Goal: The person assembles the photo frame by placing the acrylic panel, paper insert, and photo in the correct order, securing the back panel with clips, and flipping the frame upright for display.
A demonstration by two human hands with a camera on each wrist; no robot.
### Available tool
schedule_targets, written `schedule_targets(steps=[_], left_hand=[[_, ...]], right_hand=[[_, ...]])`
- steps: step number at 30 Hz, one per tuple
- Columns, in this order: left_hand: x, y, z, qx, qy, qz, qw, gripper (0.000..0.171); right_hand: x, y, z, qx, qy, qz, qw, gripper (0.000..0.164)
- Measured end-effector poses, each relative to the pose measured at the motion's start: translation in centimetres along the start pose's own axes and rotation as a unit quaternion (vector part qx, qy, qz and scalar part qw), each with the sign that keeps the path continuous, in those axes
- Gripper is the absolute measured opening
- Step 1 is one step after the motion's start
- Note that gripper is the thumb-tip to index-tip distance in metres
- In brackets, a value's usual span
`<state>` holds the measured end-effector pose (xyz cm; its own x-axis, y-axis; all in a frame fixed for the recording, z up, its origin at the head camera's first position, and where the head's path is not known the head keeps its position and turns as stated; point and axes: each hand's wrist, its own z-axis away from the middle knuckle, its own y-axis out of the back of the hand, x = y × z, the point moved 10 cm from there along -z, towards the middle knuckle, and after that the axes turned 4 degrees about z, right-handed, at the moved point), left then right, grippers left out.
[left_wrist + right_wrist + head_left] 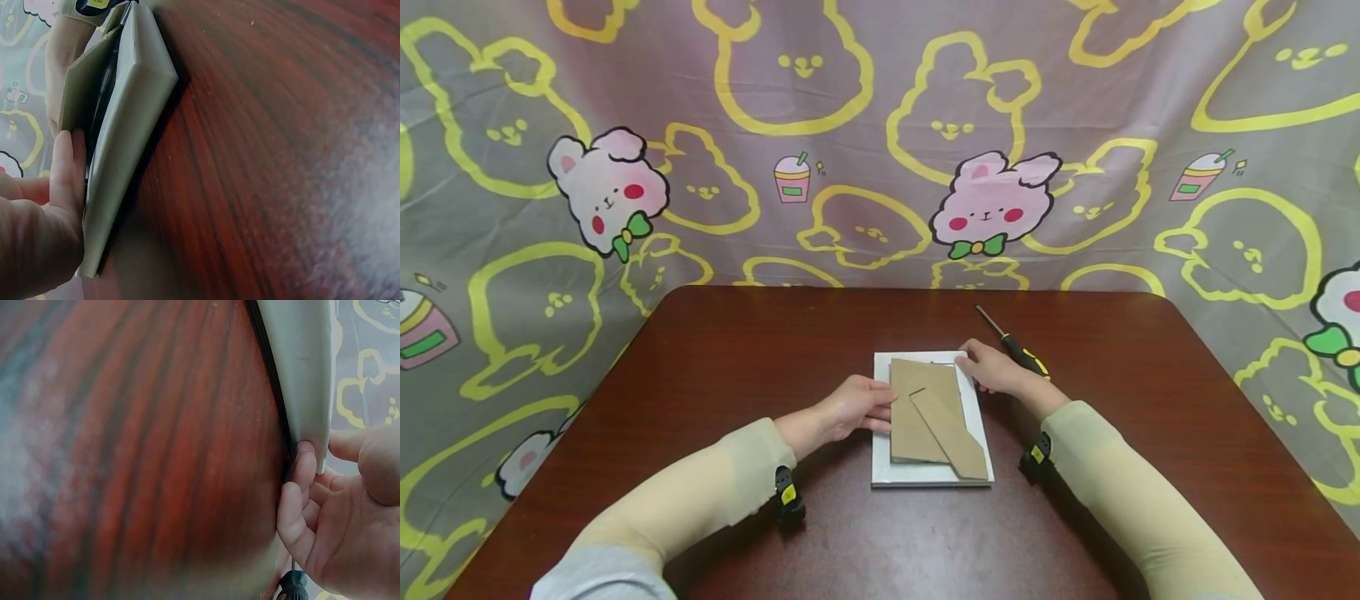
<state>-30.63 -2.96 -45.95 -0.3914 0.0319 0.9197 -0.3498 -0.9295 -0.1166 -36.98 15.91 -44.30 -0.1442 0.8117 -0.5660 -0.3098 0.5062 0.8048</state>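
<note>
A white picture frame (976, 421) lies face down on the table, its brown backing board (912, 437) on top. A flat stand leg (953, 435) runs slantwise across that board and reaches over the frame's lower right edge. My left hand (852, 407) pinches the board's left edge; in the left wrist view the board (86, 87) stands tilted up from the frame, with a dark gap between them. My right hand (992, 368) holds the frame's upper right corner, thumb on top and fingers curled against the side (303, 381).
Just beyond my right hand lies a screwdriver (1011, 342) with a black and yellow handle, its tip pointing away to the left. The dark brown table (760, 350) ends at a patterned curtain (865, 167), which hangs behind it and along both sides.
</note>
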Motion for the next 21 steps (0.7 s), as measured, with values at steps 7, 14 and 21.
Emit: schedule_targets(steps=[7, 14, 21], left_hand=[[0.4, 0.1, 0.1, -0.021, 0.008, -0.046, 0.9987, 0.029], [0.5, 1.4, -0.3, -0.016, 0.013, -0.097, 0.9951, 0.023], [0.8, 1.8, -0.5, -0.012, 0.009, -0.12, 0.9926, 0.019]], right_hand=[[0.2, -0.1, -0.1, -0.001, -0.003, -0.003, 1.0, 0.034], [0.3, -0.3, 0.0, -0.001, -0.011, 0.0, 1.0, 0.034], [0.3, -0.2, -0.2, 0.001, -0.002, -0.003, 1.0, 0.033]])
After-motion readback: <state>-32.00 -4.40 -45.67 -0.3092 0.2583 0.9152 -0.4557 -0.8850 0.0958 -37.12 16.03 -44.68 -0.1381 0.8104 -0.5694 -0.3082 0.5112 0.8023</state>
